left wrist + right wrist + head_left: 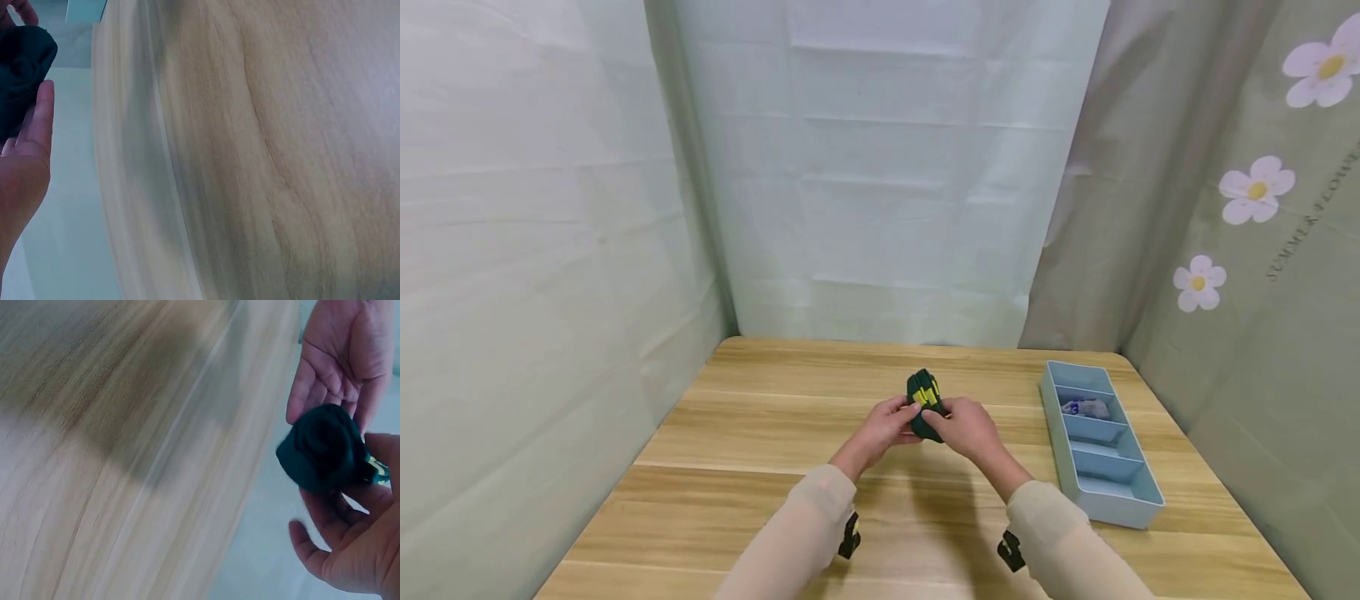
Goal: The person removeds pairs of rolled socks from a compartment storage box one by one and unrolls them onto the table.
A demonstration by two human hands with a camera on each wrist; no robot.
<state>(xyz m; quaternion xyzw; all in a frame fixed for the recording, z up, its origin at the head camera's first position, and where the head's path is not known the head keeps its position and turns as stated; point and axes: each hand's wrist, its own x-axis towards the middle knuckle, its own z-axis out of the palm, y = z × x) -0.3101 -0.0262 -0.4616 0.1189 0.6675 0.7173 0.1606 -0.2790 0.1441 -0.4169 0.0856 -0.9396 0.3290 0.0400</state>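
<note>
A dark green rolled-up cloth bundle (927, 390) with yellow markings is held up over the middle of the table, between both hands. My left hand (884, 427) grips its left side, thumb on top and fingers below. From the right, my right hand (968, 427) pinches it with the thumb across its near part. In the right wrist view, the bundle (324, 449) shows a coiled end. The left wrist view catches only part of the bundle (22, 72) at its edge.
A light blue box (1058, 446) with several compartments stands on the right of the wooden table (760, 417). One compartment holds a pale bundle (1093, 408) with purple marks. Pale curtains (887, 183) hang behind and at both sides.
</note>
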